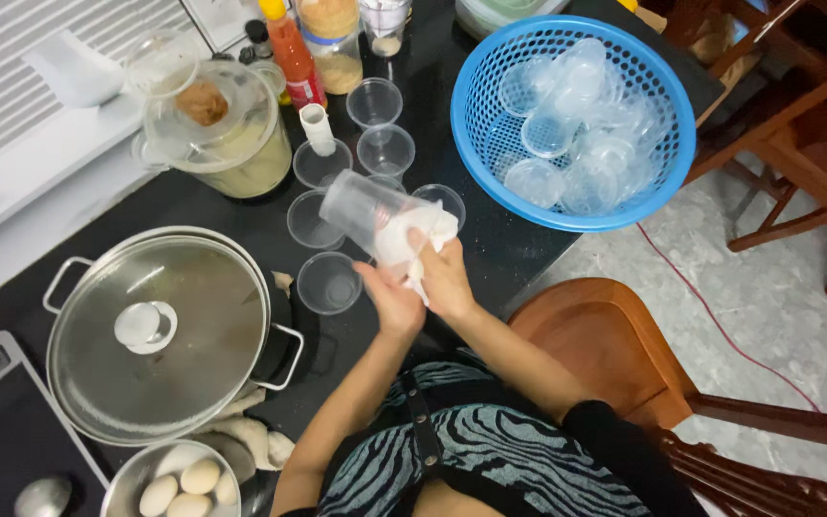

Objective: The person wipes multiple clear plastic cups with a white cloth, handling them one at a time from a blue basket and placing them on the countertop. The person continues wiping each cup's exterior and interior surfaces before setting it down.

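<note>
My left hand (388, 295) grips a clear plastic cup (358, 207), tilted on its side above the black counter. My right hand (444, 276) holds a white cloth (413, 237) pushed into the cup's mouth. Several more clear plastic cups stand on the counter just beyond, one (328, 282) close to my left hand and another (374, 102) further back.
A blue basket (667, 144) of clear cups sits at the right. A large lidded steel pot (160, 335) is at the left, a bowl of eggs (189, 483) below it. Jars and a red sauce bottle (294, 53) stand at the back. A wooden chair (614, 345) is beside me.
</note>
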